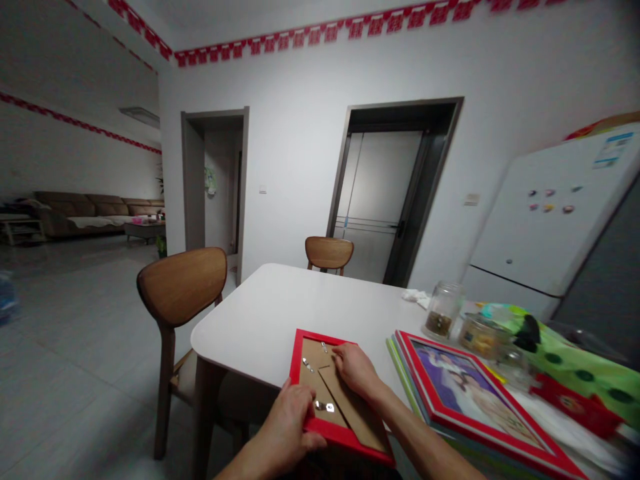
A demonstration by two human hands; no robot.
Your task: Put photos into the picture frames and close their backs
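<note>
A red picture frame (297,360) lies face down over the near edge of the white table, showing its brown backing board (327,390). My left hand (293,413) grips the frame's left rim near the lower corner, thumb along the bottom side. On the upper right of the backing rests my right hand (356,370), its fingers curled together; whatever they pinch is hidden. Small metal clips (324,406) show along the board's left part, and another metal piece (325,347) sits near the top. A long strut-like flap (335,398) runs diagonally across the board.
Right of my hands, a red-framed photo (465,387) tops a stack of frames. Beyond it are a glass jar (443,310), a lower jar (483,335), crumpled tissue (416,297) and a green bag (575,353). Wooden chairs (185,283) stand by the white table (300,297).
</note>
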